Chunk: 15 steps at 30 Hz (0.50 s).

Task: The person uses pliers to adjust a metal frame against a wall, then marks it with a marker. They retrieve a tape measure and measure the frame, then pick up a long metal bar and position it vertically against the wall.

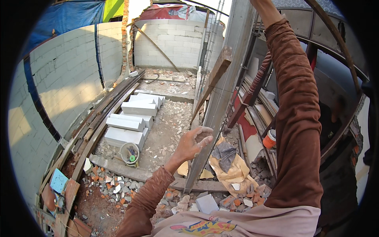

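A long grey board or post (235, 59) rises at a slant from the rubble up past the top of the picture. Beside its lower part is my left hand (190, 145), with thumb and fingers curved and apart. I see nothing held in it; whether the fingertips touch the board's edge I cannot tell. My right arm reaches high along the board's right side. Only the wrist and part of my right hand (265, 8) show at the top edge; its fingers are out of the picture. A rough brown timber piece (213, 81) leans across the board's left side.
White blocks (125, 123) lie stacked on the left, near a bucket (129, 153) with tools. Long timbers (98, 112) run along the block wall (73, 67). Broken bricks (118, 187) and a torn paper sack (229, 166) cover nearby ground. An orange bucket (269, 139) stands right.
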### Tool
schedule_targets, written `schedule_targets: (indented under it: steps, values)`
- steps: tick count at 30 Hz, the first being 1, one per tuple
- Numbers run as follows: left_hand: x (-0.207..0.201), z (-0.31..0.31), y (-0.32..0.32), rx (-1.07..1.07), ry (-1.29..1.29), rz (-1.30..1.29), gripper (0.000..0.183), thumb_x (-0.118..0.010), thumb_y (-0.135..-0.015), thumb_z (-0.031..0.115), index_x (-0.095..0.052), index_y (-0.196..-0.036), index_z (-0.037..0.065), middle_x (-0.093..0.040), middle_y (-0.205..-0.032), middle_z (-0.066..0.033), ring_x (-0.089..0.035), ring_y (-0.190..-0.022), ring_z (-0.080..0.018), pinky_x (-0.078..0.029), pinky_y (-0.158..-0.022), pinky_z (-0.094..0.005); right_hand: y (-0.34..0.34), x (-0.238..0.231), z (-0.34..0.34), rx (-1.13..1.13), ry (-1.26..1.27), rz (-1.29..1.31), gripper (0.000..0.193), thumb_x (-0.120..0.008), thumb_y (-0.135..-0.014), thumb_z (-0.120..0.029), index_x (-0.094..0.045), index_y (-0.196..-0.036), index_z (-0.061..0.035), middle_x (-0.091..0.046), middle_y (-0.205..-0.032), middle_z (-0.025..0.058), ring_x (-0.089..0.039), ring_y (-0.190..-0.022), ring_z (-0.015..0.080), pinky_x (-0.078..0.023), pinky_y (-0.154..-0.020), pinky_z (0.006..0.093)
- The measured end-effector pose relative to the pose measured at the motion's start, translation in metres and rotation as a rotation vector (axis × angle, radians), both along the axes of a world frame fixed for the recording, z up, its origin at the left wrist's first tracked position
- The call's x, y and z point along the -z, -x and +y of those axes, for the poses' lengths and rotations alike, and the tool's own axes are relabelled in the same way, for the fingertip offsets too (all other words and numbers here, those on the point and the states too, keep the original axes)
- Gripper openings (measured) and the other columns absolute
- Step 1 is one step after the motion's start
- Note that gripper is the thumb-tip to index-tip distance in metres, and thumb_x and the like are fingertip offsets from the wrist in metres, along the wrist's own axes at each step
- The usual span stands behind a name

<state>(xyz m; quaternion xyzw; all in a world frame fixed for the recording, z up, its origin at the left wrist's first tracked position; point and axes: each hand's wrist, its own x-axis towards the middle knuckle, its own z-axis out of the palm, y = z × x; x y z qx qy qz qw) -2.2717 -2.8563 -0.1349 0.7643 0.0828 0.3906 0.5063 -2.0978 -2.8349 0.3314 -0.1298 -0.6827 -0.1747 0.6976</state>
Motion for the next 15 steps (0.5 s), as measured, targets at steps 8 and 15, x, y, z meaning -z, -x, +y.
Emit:
schedule_targets:
  steps: [8, 15]
  values:
    - [-0.087, 0.019, 0.017, -0.313, -0.088, -0.23, 0.044, -0.067, -0.093, 0.04, -0.066, -0.111, 0.0, -0.07, -0.098, -0.0118, -0.07, -0.091, -0.0207, -0.056, -0.079, -0.0338, 0.007, -0.005, -0.029, 0.502, -0.277, -0.071, 0.033, -0.057, -0.1, -0.032, -0.06, -0.095, 0.0008, -0.064, -0.08, 0.0071, -0.061, -0.063, 0.0209, -0.051, -0.059, 0.0324]
    - [-0.314, 0.045, 0.038, -0.732, -0.701, -0.368, 0.046, -0.063, -0.093, 0.043, -0.064, -0.118, 0.005, -0.069, -0.099, -0.0159, -0.068, -0.088, -0.0198, -0.055, -0.082, -0.035, 0.005, -0.018, -0.054, 1.039, -0.52, -0.498, 0.028, -0.059, -0.097, -0.025, -0.059, -0.104, 0.0023, -0.069, -0.101, 0.0214, -0.068, -0.083, 0.0352, -0.055, -0.07, 0.0414]
